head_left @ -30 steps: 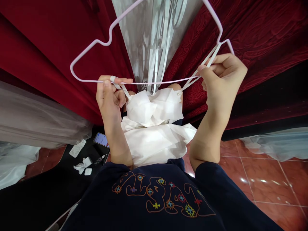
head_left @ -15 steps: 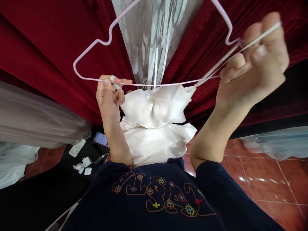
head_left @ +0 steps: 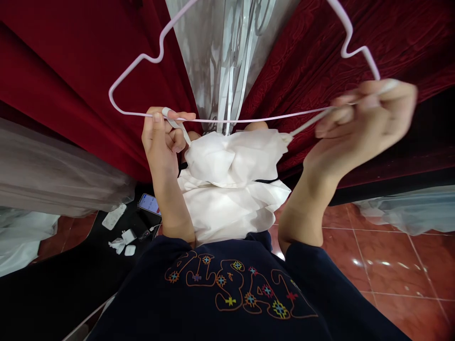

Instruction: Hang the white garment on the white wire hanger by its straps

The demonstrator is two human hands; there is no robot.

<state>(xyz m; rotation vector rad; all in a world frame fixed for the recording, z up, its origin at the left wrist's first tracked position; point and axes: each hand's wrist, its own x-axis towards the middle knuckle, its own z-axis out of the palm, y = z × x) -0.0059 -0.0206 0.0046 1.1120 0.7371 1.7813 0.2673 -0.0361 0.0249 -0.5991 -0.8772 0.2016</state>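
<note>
A pale pink clothes hanger (head_left: 249, 120) spans the space between my hands, its top cut off by the view. My left hand (head_left: 161, 132) is closed on the lower bar near the left corner, with a white strap looped over a finger. My right hand (head_left: 366, 113), slightly blurred, is closed at the hanger's right corner and pinches another white strap (head_left: 311, 123). Both straps run down to a white garment (head_left: 234, 156) with gathered fabric, which hangs below the bar and spreads over my lap.
Dark red curtains (head_left: 71, 71) hang on both sides, with a shiny silvery-white drape (head_left: 227, 61) between them. At lower left, a phone (head_left: 149, 203), a white charger (head_left: 128, 236) and small white items lie on a black surface (head_left: 71, 279). Red floor tiles (head_left: 391, 265) show at right.
My right hand has moved down and slightly left, pulling its strap toward the hanger's corner. The hanger's right side has shifted outward. My left hand stays nearly in place.
</note>
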